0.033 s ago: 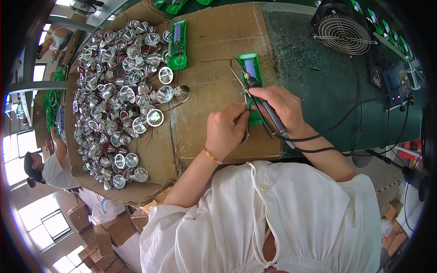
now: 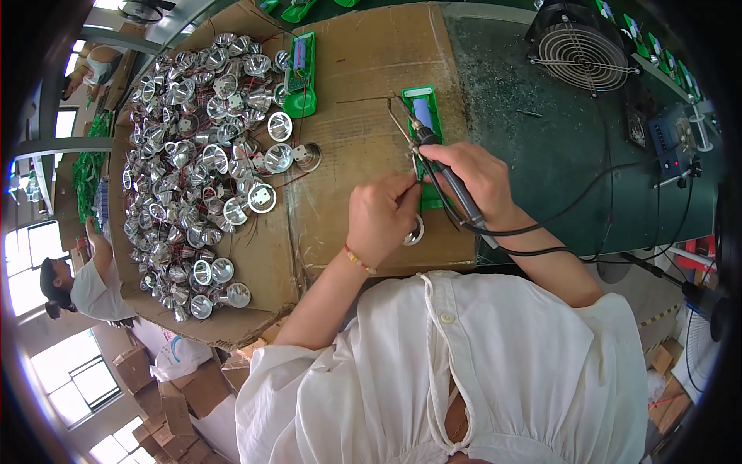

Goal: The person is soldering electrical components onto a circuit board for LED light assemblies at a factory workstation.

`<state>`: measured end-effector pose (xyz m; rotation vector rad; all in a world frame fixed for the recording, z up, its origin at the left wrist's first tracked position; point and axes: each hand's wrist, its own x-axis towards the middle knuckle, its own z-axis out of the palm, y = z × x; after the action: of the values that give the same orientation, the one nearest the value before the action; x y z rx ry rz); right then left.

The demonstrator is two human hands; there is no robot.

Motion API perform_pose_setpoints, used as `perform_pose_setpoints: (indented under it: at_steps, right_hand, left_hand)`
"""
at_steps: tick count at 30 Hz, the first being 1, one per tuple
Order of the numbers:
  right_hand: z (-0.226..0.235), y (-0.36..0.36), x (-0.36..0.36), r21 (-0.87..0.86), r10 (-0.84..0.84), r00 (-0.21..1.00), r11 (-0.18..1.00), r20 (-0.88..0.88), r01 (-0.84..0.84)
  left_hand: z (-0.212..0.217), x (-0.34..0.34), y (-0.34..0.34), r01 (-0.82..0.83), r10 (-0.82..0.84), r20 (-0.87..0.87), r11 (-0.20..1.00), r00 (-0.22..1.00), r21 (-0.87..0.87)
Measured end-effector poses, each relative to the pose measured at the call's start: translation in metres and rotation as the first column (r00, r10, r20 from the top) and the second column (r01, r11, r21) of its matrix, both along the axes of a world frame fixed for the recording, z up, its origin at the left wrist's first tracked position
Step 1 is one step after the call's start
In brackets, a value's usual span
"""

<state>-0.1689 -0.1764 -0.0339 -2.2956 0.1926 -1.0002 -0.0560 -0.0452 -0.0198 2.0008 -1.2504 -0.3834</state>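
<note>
My right hand [image 2: 481, 179] is closed around a soldering iron [image 2: 461, 192] with a thin metal tube clamped along its front. Its tip points up and left, over a green plastic casing [image 2: 432, 198] that holds a blue cylindrical cell [image 2: 421, 113]. Beside the casing's left edge, my left hand [image 2: 379, 210] pinches with thumb and forefinger near a small board; what lies between the fingertips is hidden. A shiny reflector cup [image 2: 416, 231] shows just below that hand, partly covered by it.
A cardboard box [image 2: 259, 255] full of silvery reflector cups [image 2: 182, 155] with red wires stands on the left. Another green casing [image 2: 301, 100] lies at its edge. A fan [image 2: 583, 58], a blue control unit [image 2: 671, 147] and black cables are on the right. A co-worker [image 2: 85, 282] is far left.
My left hand has shifted slightly to the left, and more of the reflector cup shows below it. The soldering iron and casing have barely moved.
</note>
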Motion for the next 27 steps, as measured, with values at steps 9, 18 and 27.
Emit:
perform_pose_setpoints:
  at_steps: [9,18,27]
  right_hand:
    - [0.001,-0.006,-0.035,0.34,-0.125,0.991,0.935,0.044,0.102]
    - [-0.007,0.004,-0.073,0.808,-0.328,0.945,0.552,-0.017,0.206]
    - [-0.024,0.002,-0.064,0.808,-0.385,0.923,0.543,0.0,0.226]
  left_hand:
    - [0.0,0.001,-0.001,-0.111,0.121,-0.052,0.98,0.991,0.168]
    - [0.03,0.114,-0.169,-0.173,0.123,0.439,0.982,0.89,0.076]
    - [0.017,0.201,-0.329,-0.314,0.131,0.692,0.939,0.71,0.144]
